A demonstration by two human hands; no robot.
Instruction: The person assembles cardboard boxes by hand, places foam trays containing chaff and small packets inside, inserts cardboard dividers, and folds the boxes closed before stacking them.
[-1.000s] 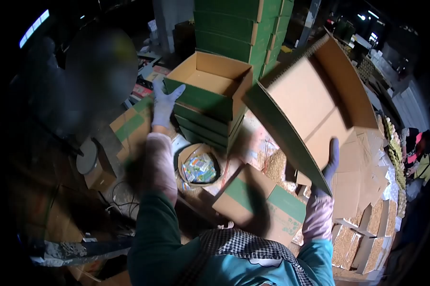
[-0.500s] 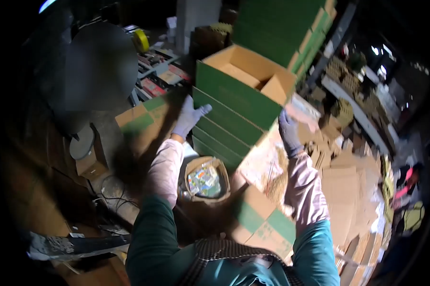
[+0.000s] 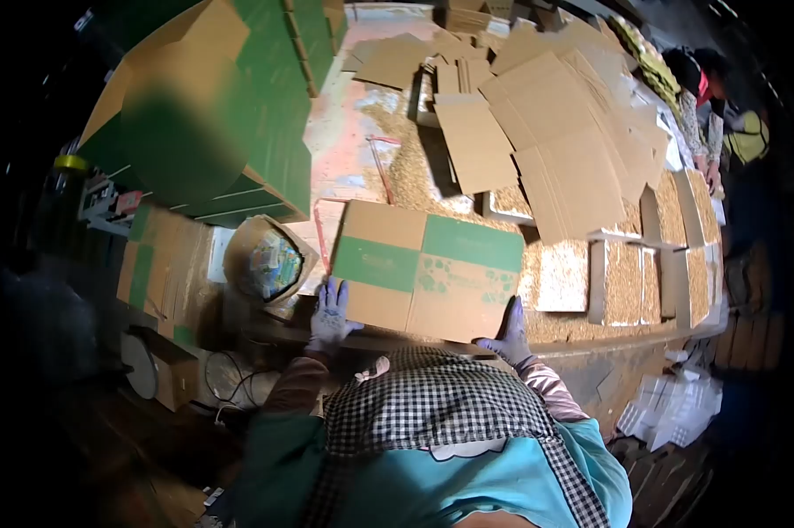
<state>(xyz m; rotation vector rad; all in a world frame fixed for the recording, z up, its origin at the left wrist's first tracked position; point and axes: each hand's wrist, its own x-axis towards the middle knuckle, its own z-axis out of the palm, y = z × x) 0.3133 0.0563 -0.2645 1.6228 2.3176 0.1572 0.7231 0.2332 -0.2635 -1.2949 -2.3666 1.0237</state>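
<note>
A closed cardboard box (image 3: 384,312) with green printed panels lies in front of me on the work table. My left hand (image 3: 331,319), in a pale purple glove, is at its near left corner, fingers stretched out and spread, thumb pointing towards the near edge. At the near right corner is my right hand (image 3: 511,339), gloved alike, its fingers extended along the side and its thumb by the near edge. Neither hand is wrapped round the box. Left of the box stands an open carton (image 3: 236,264) holding small colourful packets.
Green boxes (image 3: 274,132) are stacked at the upper left. Flat cardboard sheets (image 3: 564,132) are piled behind on the right, near white trays (image 3: 621,282) of yellowish grains or pellets. A co-worker's hands (image 3: 712,176) show at the far right.
My view has turned right and down to the table. Both hands have left the sides of the green box stack and come down to the near corners of the green-printed cardboard box.
</note>
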